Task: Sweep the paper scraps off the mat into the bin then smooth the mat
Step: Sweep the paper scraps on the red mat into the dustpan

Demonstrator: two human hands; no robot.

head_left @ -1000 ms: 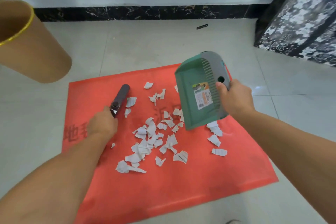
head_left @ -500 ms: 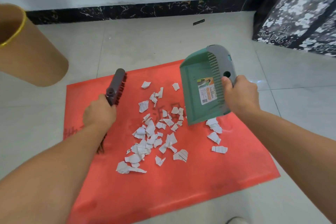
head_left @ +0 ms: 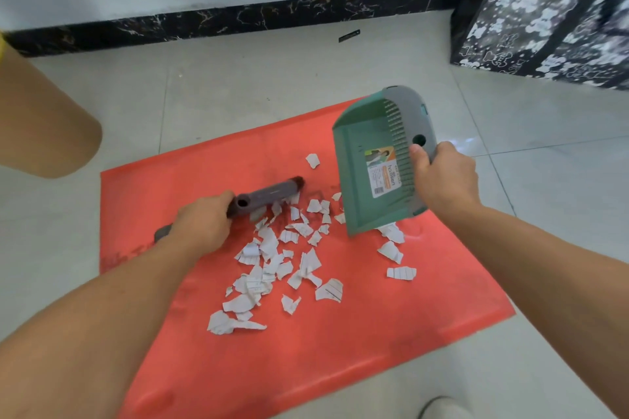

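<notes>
A red mat (head_left: 357,367) lies on the tiled floor, with several white paper scraps (head_left: 269,265) scattered over its middle. My left hand (head_left: 204,224) grips a grey hand brush (head_left: 269,197), whose head lies across the mat pointing right at the top of the scrap pile. My right hand (head_left: 442,177) holds a green dustpan (head_left: 367,173) by its grey handle; the pan is tilted, its front lip on the mat among the scraps. A brown bin (head_left: 44,112) with a yellow rim stands at the far left.
A dark box with a white pattern (head_left: 551,10) stands at the back right. A black marble skirting runs along the wall. A small dark strip (head_left: 349,35) lies on the tiles near the wall. A shoe tip (head_left: 442,408) shows at the bottom edge.
My left hand has swung the brush from the mat's left side to the right and down, so its head now meets the scraps near the dustpan. The dustpan has barely moved.
</notes>
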